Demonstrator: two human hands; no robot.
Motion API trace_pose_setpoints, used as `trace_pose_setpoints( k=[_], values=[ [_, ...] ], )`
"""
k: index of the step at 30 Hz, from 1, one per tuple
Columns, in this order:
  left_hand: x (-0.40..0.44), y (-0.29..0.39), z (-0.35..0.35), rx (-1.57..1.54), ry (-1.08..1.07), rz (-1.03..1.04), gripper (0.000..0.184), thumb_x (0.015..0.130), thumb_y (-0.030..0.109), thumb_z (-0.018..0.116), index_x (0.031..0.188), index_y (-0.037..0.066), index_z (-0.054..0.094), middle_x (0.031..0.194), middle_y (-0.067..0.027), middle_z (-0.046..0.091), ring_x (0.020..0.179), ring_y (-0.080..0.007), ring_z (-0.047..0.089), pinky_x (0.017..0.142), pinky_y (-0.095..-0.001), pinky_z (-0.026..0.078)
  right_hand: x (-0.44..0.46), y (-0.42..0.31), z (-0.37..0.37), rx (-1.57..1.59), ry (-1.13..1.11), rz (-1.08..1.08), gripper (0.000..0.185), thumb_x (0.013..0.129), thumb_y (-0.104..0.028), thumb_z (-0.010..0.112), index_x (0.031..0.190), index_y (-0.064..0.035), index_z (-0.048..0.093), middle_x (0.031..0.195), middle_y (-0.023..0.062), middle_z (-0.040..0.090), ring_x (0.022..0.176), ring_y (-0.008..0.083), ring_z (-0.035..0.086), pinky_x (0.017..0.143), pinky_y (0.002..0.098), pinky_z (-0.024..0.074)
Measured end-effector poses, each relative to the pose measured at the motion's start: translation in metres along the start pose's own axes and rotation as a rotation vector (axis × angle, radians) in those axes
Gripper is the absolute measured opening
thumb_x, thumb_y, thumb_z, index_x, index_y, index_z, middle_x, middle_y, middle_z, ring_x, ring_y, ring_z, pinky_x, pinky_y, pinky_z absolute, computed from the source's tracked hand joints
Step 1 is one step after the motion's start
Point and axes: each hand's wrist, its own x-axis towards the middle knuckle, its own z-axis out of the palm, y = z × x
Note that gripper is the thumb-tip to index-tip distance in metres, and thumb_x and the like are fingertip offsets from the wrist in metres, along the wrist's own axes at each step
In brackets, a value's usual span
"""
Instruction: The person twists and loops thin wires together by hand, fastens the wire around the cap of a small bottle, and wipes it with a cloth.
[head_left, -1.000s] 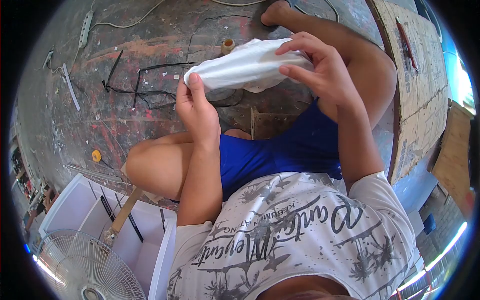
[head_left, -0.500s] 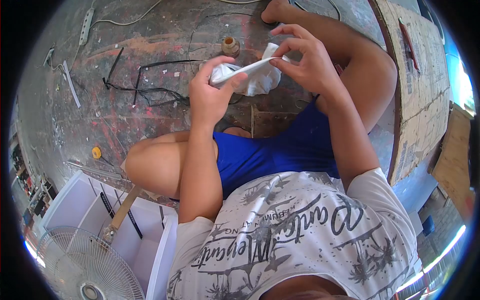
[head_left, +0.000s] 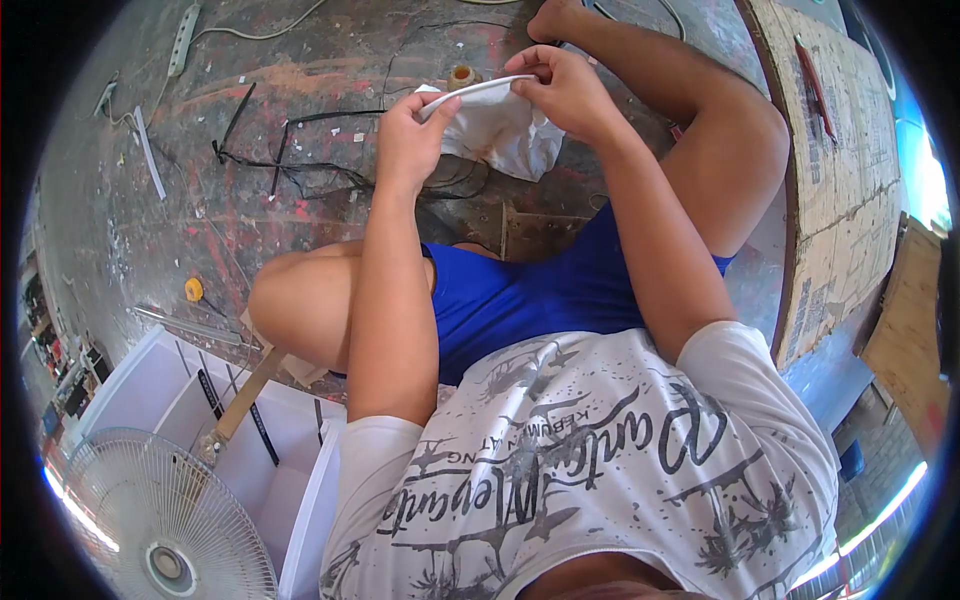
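A white cloth (head_left: 500, 135), soft and crumpled with a faint brownish stain, hangs between my hands above the floor. Its upper edge is pulled into a taut, thick band. Thumb and fingers of my left hand (head_left: 410, 135) pinch the left end of that band. At the other end, my right hand (head_left: 562, 92) grips the band, thumb below and fingers curled over it. Just behind the cloth stands a small open brown jar (head_left: 461, 77), its lower part hidden.
Black straps (head_left: 300, 172) lie tangled on the stained floor, with a white strip (head_left: 149, 150) and a power strip (head_left: 184, 40) farther left. A yellow tape measure (head_left: 193, 290) is near my knee. A fan (head_left: 165, 520) and white drawer unit (head_left: 300, 490) stand lower left; a wooden board (head_left: 840, 200) borders the right.
Both hands have shifted slightly up and left. The cloth's band has been drawn straighter, and the cloth now hangs more spread out below it. A loose end on the right no longer sticks up.
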Motion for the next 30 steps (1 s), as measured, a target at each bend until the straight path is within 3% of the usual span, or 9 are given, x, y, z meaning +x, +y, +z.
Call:
trace_pose_setpoints(
  k=[2, 5, 6, 12, 19, 24, 30],
  values=[
    [0.006, 0.0, 0.007, -0.118, -0.028, -0.086, 0.028, 0.097, 0.026, 0.075, 0.109, 0.002, 0.073, 0.095, 0.0014, 0.068, 0.085, -0.0074, 0.057, 0.074, -0.0248, 0.044, 0.01, 0.009, 0.006, -0.015, 0.016, 0.031, 0.017, 0.091, -0.01, 0.07, 0.104, 0.0004, 0.07, 0.085, 0.0006, 0.069, 0.075, 0.0094, 0.059, 0.067, 0.0265, 0.0463],
    [0.02, -0.016, 0.022, -0.254, 0.056, -0.042, 0.028, 0.097, 0.026, 0.073, 0.11, 0.001, 0.07, 0.094, 0.0022, 0.068, 0.082, -0.0074, 0.056, 0.072, -0.0238, 0.043, 0.022, 0.007, 0.017, -0.029, 0.019, 0.168, 0.019, 0.091, -0.017, 0.07, 0.1, -0.0002, 0.071, 0.083, -0.0002, 0.067, 0.074, 0.0087, 0.056, 0.066, 0.0262, 0.0444],
    [0.024, -0.018, 0.026, -0.24, 0.142, -0.005, 0.023, 0.096, 0.022, 0.071, 0.105, 0.0, 0.069, 0.092, -0.002, 0.07, 0.083, -0.0093, 0.061, 0.075, -0.0268, 0.049, 0.024, 0.011, 0.021, -0.005, 0.019, 0.155, 0.02, 0.092, -0.019, 0.071, 0.097, -0.0008, 0.071, 0.082, -0.0005, 0.066, 0.074, 0.008, 0.055, 0.066, 0.0261, 0.0436],
    [0.046, -0.042, 0.041, -0.211, 0.347, 0.164, 0.026, 0.099, 0.022, 0.066, 0.108, -0.002, 0.066, 0.096, -0.0086, 0.07, 0.085, -0.0161, 0.064, 0.079, -0.0313, 0.051, 0.033, 0.027, 0.046, 0.208, 0.166, 0.031, 0.023, 0.095, -0.026, 0.072, 0.096, -0.0029, 0.07, 0.076, -0.0035, 0.061, 0.071, 0.0052, 0.05, 0.063, 0.0262, 0.0414],
    [0.049, -0.033, 0.053, -0.123, 0.448, 0.163, 0.03, 0.101, 0.026, 0.065, 0.108, -0.003, 0.065, 0.1, -0.0145, 0.071, 0.092, -0.0223, 0.066, 0.085, -0.0362, 0.051, 0.045, 0.047, 0.077, 0.093, 0.485, -0.044, 0.028, 0.096, -0.029, 0.073, 0.094, -0.0007, 0.068, 0.073, 0.0008, 0.065, 0.066, 0.0068, 0.053, 0.058, 0.0295, 0.0438],
    [0.059, -0.037, 0.056, 0.021, 0.486, 0.106, 0.035, 0.1, 0.029, 0.064, 0.11, -0.004, 0.066, 0.107, -0.0206, 0.072, 0.1, -0.0311, 0.067, 0.091, -0.0401, 0.05, 0.055, 0.052, 0.081, 0.035, 0.518, 0.002, 0.029, 0.095, -0.027, 0.074, 0.089, 0.0003, 0.067, 0.069, 0.0053, 0.064, 0.064, 0.0095, 0.055, 0.058, 0.0315, 0.0453],
    [0.062, -0.05, 0.064, 0.048, 0.502, 0.039, 0.039, 0.101, 0.031, 0.063, 0.112, -0.006, 0.067, 0.104, -0.0208, 0.073, 0.097, -0.0315, 0.069, 0.088, -0.0413, 0.051, 0.061, 0.071, 0.091, 0.023, 0.556, -0.024, 0.032, 0.095, -0.027, 0.074, 0.083, 0.0006, 0.063, 0.068, 0.0086, 0.063, 0.062, 0.0124, 0.054, 0.058, 0.0348, 0.0454]
  ],
)
